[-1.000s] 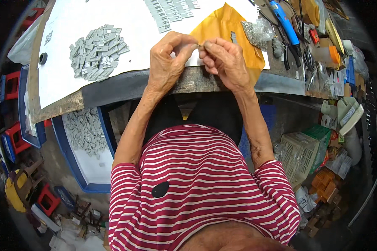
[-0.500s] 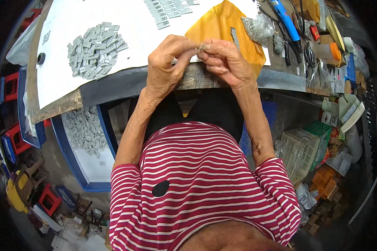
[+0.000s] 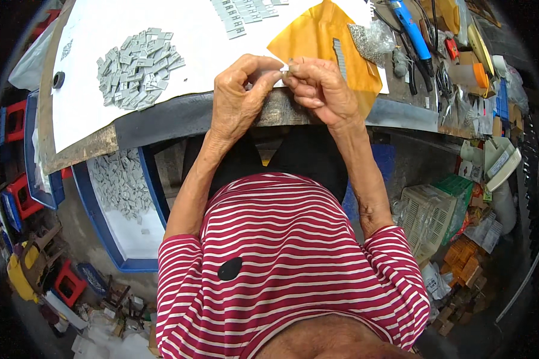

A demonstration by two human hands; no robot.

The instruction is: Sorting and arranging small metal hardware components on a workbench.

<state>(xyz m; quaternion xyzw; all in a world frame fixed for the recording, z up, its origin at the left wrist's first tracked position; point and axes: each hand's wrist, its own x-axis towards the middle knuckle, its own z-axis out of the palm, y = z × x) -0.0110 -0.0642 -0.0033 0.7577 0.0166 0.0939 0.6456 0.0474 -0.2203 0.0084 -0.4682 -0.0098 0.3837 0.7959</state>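
Over the table's front edge, my left hand [image 3: 241,93] and my right hand [image 3: 324,88] meet at the fingertips. Thumb and forefinger of each are pinched, and whatever sits between them is too small to make out. Left of my hands lies a heap of small grey flat pieces [image 3: 139,70] on white paper [image 3: 90,30]. Similar grey pieces stand in neat rows [image 3: 233,23] beyond my left hand. Just past my right hand, a narrow grey strip [image 3: 339,57] rests on an orange-yellow envelope [image 3: 308,33].
Beside the envelope lies a clear bag of tiny metal parts [image 3: 370,43]. A blue-handled tool [image 3: 410,27] and pliers are farther right. Below the table at left, a blue tray [image 3: 126,257] holds many grey pieces. A black ring [image 3: 58,79] sits on the paper's left side.
My hands keep nearly the same place, fingertips still together, with only a small shift of the fingers. The view of the table has shifted very slightly.
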